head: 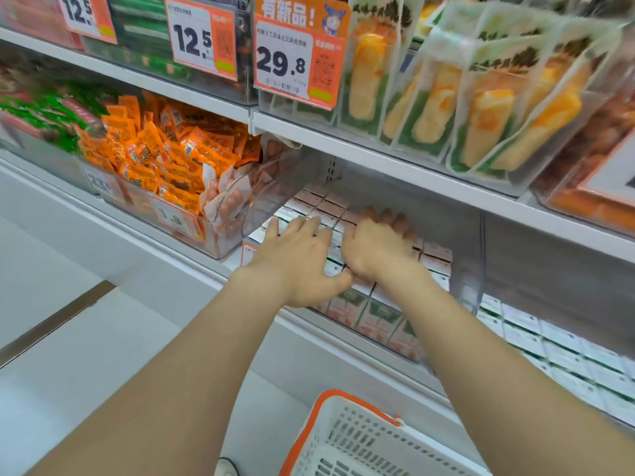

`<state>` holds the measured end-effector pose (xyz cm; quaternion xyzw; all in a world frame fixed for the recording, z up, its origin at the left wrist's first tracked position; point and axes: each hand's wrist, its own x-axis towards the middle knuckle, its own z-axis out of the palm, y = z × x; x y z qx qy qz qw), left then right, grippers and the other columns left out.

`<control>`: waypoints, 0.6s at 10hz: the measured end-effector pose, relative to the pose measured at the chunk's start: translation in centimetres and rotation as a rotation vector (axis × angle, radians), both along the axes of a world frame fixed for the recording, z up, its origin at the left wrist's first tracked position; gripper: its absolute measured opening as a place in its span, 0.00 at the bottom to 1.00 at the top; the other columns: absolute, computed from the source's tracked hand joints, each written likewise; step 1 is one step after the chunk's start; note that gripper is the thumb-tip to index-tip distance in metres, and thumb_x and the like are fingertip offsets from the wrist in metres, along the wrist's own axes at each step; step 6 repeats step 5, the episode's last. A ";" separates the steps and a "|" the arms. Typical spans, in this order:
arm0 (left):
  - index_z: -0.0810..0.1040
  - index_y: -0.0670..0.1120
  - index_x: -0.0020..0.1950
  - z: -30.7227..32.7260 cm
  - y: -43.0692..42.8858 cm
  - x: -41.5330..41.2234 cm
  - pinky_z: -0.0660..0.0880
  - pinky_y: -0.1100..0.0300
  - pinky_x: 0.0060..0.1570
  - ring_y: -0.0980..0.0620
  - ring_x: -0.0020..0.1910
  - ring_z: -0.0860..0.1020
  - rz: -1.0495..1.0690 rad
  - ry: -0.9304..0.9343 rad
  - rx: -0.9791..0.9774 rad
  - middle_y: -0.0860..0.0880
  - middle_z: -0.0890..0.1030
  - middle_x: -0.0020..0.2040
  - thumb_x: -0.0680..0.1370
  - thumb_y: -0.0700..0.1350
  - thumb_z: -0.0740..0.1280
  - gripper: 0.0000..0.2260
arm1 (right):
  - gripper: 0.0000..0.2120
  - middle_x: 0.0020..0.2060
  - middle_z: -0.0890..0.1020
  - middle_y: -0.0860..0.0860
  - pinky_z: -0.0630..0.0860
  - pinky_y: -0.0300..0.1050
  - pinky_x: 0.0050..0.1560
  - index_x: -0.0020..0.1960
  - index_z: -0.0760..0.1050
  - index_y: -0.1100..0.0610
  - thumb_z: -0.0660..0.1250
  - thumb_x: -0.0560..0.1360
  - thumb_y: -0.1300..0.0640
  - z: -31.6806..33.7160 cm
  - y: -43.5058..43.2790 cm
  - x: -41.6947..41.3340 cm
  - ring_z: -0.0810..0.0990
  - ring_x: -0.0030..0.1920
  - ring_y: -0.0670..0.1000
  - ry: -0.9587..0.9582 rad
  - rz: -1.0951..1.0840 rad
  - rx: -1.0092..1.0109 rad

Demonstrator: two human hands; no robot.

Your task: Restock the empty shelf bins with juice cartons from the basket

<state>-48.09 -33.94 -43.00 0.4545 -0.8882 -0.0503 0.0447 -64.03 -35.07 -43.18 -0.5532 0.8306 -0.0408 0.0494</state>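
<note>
Forearms outstretched, left hand and right hand palm-down on juice cartons.

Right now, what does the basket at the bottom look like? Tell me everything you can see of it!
The basket looks like white plastic, with rows of slots in its walls and an orange rim round the top. Only one corner shows, low in front of the shelves; the rest is cut off. The person's right forearm crosses in front of its right side. That part holds nothing I can see, and what it stands on is hidden.
</note>
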 end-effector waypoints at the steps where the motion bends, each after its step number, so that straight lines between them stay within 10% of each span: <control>1: 0.63 0.53 0.82 0.0 0.7 -0.7 0.54 0.36 0.79 0.43 0.81 0.59 -0.065 0.002 0.032 0.46 0.62 0.82 0.80 0.66 0.52 0.33 | 0.29 0.79 0.57 0.65 0.48 0.67 0.78 0.79 0.58 0.59 0.50 0.82 0.47 -0.7 3.6 -0.7 0.53 0.79 0.71 -0.058 -0.155 -0.021; 3: 0.70 0.48 0.72 0.3 2.0 -2.1 0.62 0.38 0.73 0.40 0.74 0.66 0.011 -0.053 0.057 0.44 0.70 0.73 0.84 0.56 0.53 0.20 | 0.38 0.82 0.42 0.67 0.39 0.66 0.80 0.84 0.45 0.62 0.55 0.82 0.46 -0.2 4.8 -0.8 0.40 0.81 0.72 -0.155 -0.105 0.061; 5: 0.76 0.48 0.62 1.5 4.3 -4.2 0.75 0.44 0.57 0.39 0.60 0.76 -0.048 0.193 -0.032 0.44 0.78 0.58 0.83 0.46 0.59 0.11 | 0.19 0.64 0.74 0.68 0.71 0.56 0.66 0.67 0.70 0.68 0.58 0.82 0.57 2.4 7.6 -3.0 0.73 0.67 0.68 -0.232 0.004 -0.128; 6: 0.76 0.48 0.62 1.5 4.3 -4.2 0.75 0.44 0.57 0.39 0.60 0.76 -0.048 0.193 -0.032 0.44 0.78 0.58 0.83 0.46 0.59 0.11 | 0.19 0.64 0.74 0.68 0.71 0.56 0.66 0.67 0.70 0.68 0.58 0.82 0.57 2.4 7.6 -3.0 0.73 0.67 0.68 -0.232 0.004 -0.128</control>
